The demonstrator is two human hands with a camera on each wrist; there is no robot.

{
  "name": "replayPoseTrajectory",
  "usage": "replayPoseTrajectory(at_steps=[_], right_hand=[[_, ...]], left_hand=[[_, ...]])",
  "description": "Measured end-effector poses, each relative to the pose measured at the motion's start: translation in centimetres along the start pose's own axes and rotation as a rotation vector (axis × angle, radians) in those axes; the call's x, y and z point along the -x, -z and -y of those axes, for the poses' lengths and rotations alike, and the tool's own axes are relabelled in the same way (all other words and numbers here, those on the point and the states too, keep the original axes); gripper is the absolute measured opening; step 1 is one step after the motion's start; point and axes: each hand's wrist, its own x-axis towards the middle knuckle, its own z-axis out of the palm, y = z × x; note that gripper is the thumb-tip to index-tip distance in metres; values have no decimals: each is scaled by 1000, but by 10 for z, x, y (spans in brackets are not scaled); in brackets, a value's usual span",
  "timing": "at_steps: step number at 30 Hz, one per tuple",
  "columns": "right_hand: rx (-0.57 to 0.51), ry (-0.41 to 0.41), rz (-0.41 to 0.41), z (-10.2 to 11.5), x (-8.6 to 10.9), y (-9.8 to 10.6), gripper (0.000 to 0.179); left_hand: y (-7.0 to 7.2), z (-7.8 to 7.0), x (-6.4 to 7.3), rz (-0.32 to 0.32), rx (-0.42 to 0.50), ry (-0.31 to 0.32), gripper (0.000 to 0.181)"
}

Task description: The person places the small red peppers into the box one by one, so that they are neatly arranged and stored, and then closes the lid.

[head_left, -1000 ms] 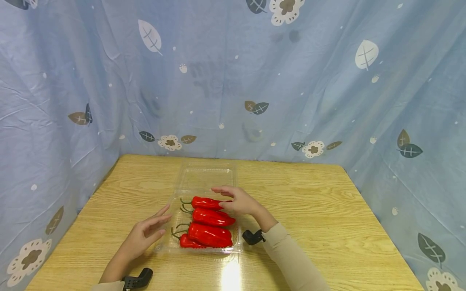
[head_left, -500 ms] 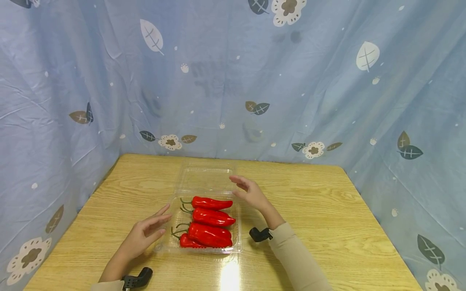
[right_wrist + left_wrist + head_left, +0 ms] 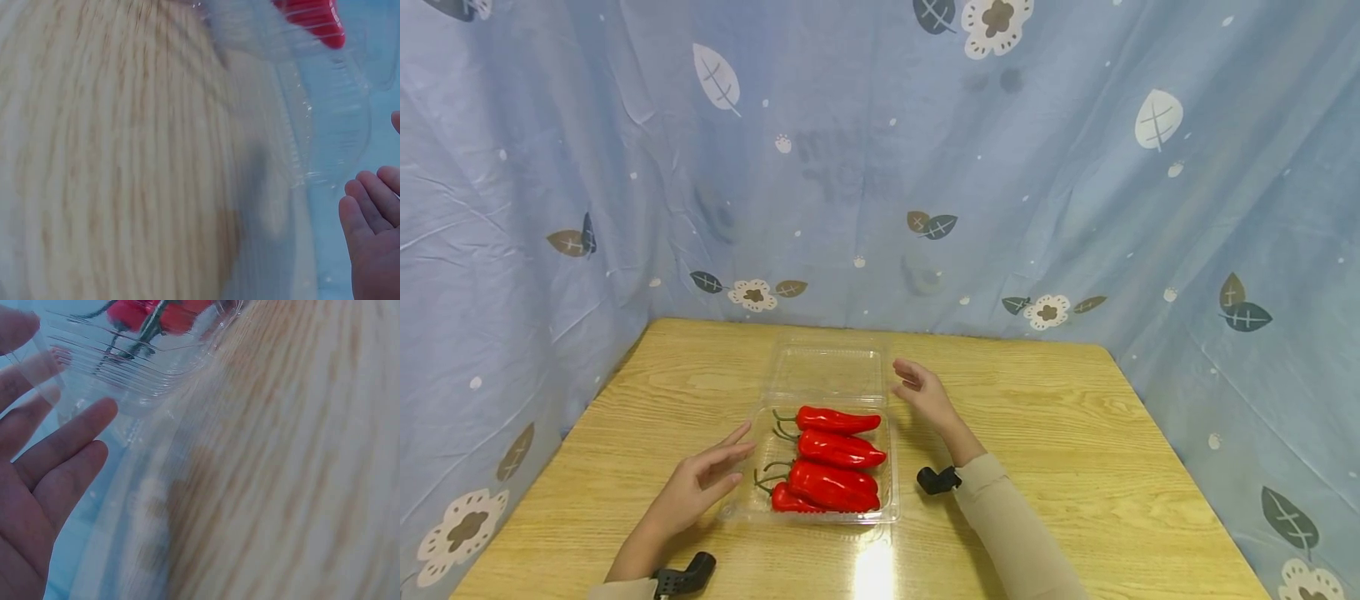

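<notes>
Several red peppers [image 3: 835,448] with green stems lie side by side in a clear plastic clamshell box [image 3: 886,500], stems toward the left. The box's hinged lid [image 3: 827,371] lies folded back, away from me. At the box's left edge is my left hand [image 3: 700,483], fingers apart and gently bent, holding nothing. In the left wrist view its fingertips [image 3: 103,412] are right at the box's ribbed side wall. My right hand [image 3: 928,400] hovers beside the right edge of the lid, fingers extended and nothing in it. The right wrist view shows its palm [image 3: 381,250] near the lid's corner.
A wood-grain table [image 3: 1037,467] carries the box a little left of its middle. Blue patterned curtain [image 3: 865,167] hangs behind the table and along both sides. Each wrist wears a black camera mount [image 3: 938,481].
My right hand has lifted off the top pepper and moved right and away, to beside the lid. The left hand and the box have stayed in place.
</notes>
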Motion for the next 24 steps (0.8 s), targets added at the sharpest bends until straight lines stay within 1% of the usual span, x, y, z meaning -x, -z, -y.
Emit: replayPoseTrajectory(at_steps=[4, 6, 9, 14, 19, 20, 24], right_hand=[[6, -38, -44, -20, -10, -2, 51], [18, -46, -61, -26, -15, -3, 51], [8, -65, -79, -31, -20, -5, 50], [15, -94, -98, -36, -26, -7, 50], [33, -102, -101, -38, -31, -8, 49], [29, -104, -101, -38, -31, -8, 49], [-5, -115, -93, -39, -33, -9, 48]], left_hand=[[-1, 0, 0, 2, 13, -9, 40], [-1, 1, 0, 3, 17, -30, 40], [-1, 3, 0, 5, 23, -53, 39], [-2, 3, 0, 9, 23, -60, 39], [-2, 1, 0, 8, 19, -32, 40], [-2, 1, 0, 7, 22, -24, 40], [-1, 1, 0, 7, 16, -39, 40]])
